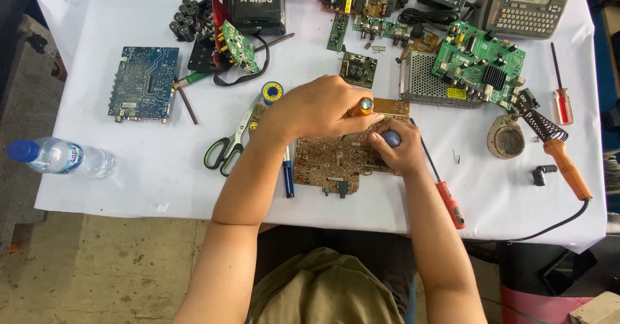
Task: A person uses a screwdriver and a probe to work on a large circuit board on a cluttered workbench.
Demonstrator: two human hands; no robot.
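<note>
The person sits at the near edge of a desk [129,182] covered with a white cloth, forearms reaching forward over it. Both hands meet above a brown circuit board [329,159] lying flat just beyond the near edge, its long axis running left to right.

The right hand [395,148] rests on the right end of the board, fingers curled around a small blue rounded object [390,138]; what the object is cannot be told. The left hand [320,110] crosses over the far left part of the board, closed around a tool with an orange handle and a metallic end cap [363,106]; its working tip is hidden under the hand. The two hands are just beside each other, the left slightly farther from the body. The board lies directly beneath both, so neither arm has to reach sideways.

Near the board: a blue-handled tool [288,177] at its left edge, green-handled scissors [227,144] farther left, and a red-handled screwdriver [444,192] to the right. A water bottle [59,157] lies on its side at the left edge of the desk.

Farther back: a blue circuit board [143,82] at left, a spool of solder [272,92], a green circuit board [481,62] on a perforated metal case, and a soldering iron [557,150] with an orange handle at right. At the far edge stand a black speaker unit [256,2] and a grey label printer [522,4].
</note>
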